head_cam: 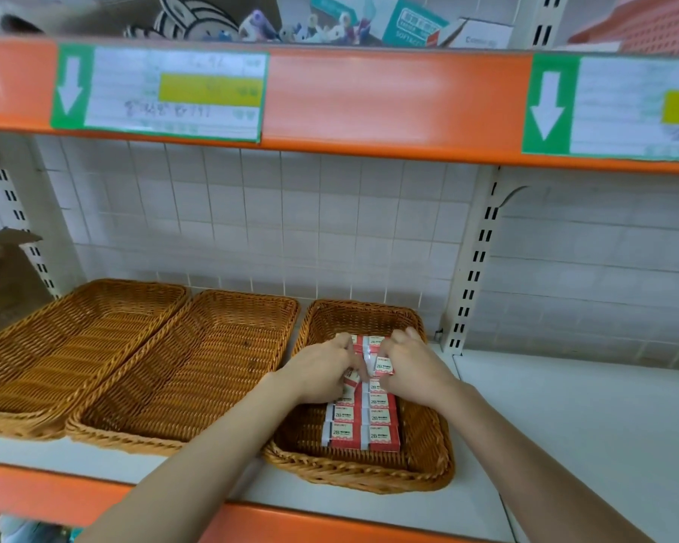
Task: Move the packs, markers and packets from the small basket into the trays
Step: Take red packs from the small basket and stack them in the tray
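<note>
Red-and-white packs (363,425), marked "2B", laid flat in two columns on the floor of the small wicker basket (428,456) — the landmark for every place given here. Nearest rows lie side by side and touching, toward the basket's front wall; the far rows are partly covered by the hands. Left hand (322,372): inside the basket over the left column, fingers curled down onto a pack at mid-basket, gripping it. Right hand (408,366): inside the basket over the right column, fingers and thumb curled round one pack (383,365) that sits tilted, raised above the rows beneath it. Both forearms cross the basket's front rim. Middle tray (197,370): shallow wicker, just beside the basket on its left, rims close together (whether they touch cannot be told). Far tray (67,346): same weave, left of the middle tray and pressed against it, farthest from the basket. White shelf (565,425): bears basket and both trays, bare surface running off to the basket's right. Orange shelf edge (389,107): above the basket, carrying green-arrowed price labels (159,92) — print blurred, unreadable. Slotted upright (475,260): behind the basket's right rear corner, against a white tiled wall (291,213).
</note>
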`<move>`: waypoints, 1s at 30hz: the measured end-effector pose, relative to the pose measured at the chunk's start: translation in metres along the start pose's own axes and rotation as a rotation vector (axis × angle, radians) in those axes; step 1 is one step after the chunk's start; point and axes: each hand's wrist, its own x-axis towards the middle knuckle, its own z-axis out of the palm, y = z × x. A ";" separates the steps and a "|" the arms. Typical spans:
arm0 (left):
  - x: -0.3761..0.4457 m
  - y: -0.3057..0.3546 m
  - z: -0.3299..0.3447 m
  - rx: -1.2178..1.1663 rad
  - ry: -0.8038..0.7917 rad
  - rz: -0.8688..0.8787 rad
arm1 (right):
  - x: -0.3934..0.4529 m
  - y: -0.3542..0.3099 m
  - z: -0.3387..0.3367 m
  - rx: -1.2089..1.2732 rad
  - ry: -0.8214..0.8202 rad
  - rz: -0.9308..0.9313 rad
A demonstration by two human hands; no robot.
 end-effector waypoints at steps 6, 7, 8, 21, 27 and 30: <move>0.004 -0.009 -0.004 0.183 0.047 -0.012 | 0.003 0.003 -0.008 -0.129 0.080 0.005; 0.006 -0.011 -0.006 0.199 0.060 -0.029 | 0.005 0.004 -0.009 -0.129 0.078 0.009; 0.008 -0.012 -0.008 0.203 0.068 -0.054 | 0.006 0.004 -0.010 -0.124 0.075 0.013; 0.028 -0.009 0.001 0.090 0.130 -0.142 | 0.014 -0.004 0.000 -0.035 0.015 0.035; 0.027 -0.010 0.004 0.031 0.166 -0.181 | 0.016 -0.006 0.001 -0.018 0.025 0.058; 0.026 -0.011 0.003 0.065 0.199 -0.177 | 0.016 -0.008 0.001 -0.039 0.028 0.055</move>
